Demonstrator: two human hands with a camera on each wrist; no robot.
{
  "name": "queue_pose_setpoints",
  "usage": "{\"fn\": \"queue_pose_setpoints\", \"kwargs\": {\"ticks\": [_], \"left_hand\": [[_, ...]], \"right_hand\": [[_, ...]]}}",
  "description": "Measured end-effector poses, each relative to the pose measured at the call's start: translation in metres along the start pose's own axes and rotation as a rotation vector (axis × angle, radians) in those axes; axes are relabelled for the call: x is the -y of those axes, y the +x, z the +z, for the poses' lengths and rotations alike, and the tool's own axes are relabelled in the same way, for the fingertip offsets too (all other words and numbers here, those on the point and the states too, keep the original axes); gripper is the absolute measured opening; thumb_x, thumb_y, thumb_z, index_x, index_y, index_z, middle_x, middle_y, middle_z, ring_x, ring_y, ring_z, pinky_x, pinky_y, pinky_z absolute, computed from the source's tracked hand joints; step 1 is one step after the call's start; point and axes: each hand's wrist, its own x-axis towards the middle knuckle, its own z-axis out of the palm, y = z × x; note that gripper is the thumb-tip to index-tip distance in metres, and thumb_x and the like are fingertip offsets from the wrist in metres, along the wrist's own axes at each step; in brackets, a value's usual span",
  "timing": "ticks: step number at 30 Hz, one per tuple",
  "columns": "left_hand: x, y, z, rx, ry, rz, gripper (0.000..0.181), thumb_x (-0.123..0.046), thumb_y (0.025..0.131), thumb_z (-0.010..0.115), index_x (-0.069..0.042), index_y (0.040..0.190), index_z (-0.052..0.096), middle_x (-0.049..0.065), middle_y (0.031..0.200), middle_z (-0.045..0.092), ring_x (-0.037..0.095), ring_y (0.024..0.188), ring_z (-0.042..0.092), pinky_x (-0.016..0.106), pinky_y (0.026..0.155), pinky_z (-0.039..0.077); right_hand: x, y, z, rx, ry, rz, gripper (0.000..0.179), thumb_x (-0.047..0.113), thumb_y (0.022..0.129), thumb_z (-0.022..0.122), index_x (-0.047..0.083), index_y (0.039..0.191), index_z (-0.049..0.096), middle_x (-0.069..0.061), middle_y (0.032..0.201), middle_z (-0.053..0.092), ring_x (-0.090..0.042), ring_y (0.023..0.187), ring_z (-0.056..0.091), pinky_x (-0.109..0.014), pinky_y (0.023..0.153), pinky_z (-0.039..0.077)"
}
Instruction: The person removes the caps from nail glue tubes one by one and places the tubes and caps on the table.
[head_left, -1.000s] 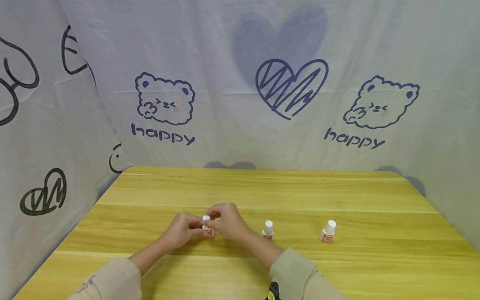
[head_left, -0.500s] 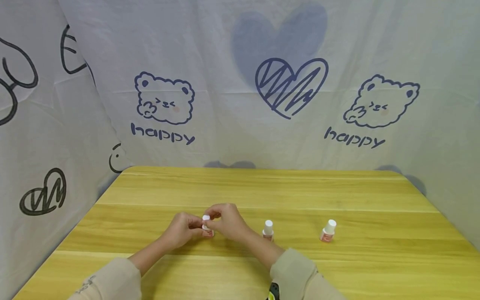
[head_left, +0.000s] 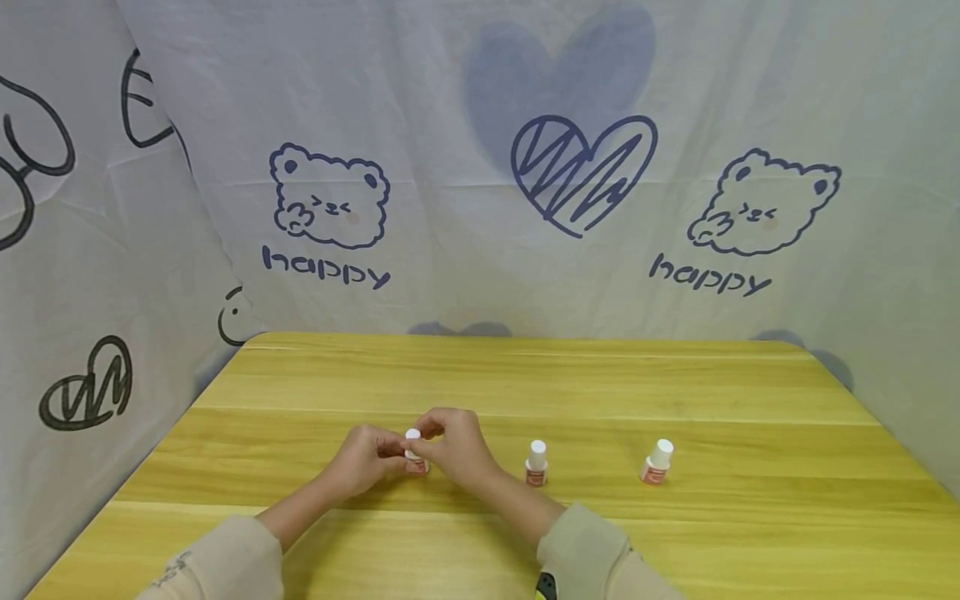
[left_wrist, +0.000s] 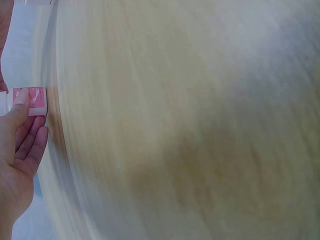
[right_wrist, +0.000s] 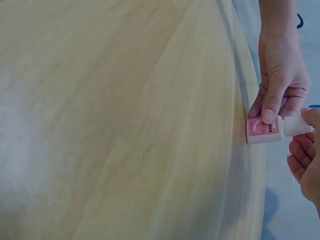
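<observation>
A small white bottle (head_left: 416, 465) with a pink label and a white cap stands upright on the table, between both hands. My left hand (head_left: 365, 460) grips its body; in the left wrist view the thumb presses on the pink label (left_wrist: 35, 97). My right hand (head_left: 457, 450) pinches the white cap (right_wrist: 295, 126) between thumb and fingers, as the right wrist view shows. The cap sits on the bottle's neck.
Two more bottles of the same kind stand upright to the right, a nearer one (head_left: 536, 464) and a farther one (head_left: 657, 462). The wood-grain table (head_left: 675, 392) ends at a printed white cloth (head_left: 465, 208) behind it.
The right hand and forearm have shifted slightly, showing more of the middle bottle's label. The left hand keeps its place on the bottle.
</observation>
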Motion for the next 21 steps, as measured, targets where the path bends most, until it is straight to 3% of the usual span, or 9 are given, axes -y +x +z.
{"fn": "queue_pose_setpoints", "kwargs": {"ticks": [9,17,21], "left_hand": [[-0.0009,-0.0003,0.0001,0.012,0.004,0.005,0.017,-0.005,0.079,0.067,0.003,0.093,0.069,0.013,0.083,0.071,0.009,0.072,0.068,0.018,0.065,0.054],[0.0004,0.0006,0.0002,0.005,0.016,0.03,0.015,-0.003,0.078,0.066,0.004,0.091,0.069,0.014,0.083,0.071,0.01,0.073,0.068,0.019,0.065,0.054],[0.0006,0.0011,0.0002,0.011,0.007,0.022,0.014,-0.005,0.078,0.066,0.003,0.09,0.07,0.013,0.083,0.071,0.008,0.073,0.068,0.018,0.066,0.054]], "right_hand": [[0.0019,0.0011,-0.002,0.038,-0.016,0.011,0.007,0.008,0.081,0.067,0.001,0.081,0.069,-0.008,0.078,0.069,-0.016,0.078,0.065,-0.032,0.072,0.055],[0.0036,0.0028,-0.0062,0.089,-0.013,0.009,0.008,0.006,0.081,0.065,0.0,0.085,0.069,-0.01,0.081,0.07,-0.017,0.079,0.066,-0.018,0.069,0.052],[0.0036,0.0037,-0.0076,0.118,-0.01,0.014,0.008,0.005,0.082,0.065,0.001,0.085,0.069,-0.009,0.083,0.07,-0.017,0.081,0.065,-0.02,0.071,0.052]]}}
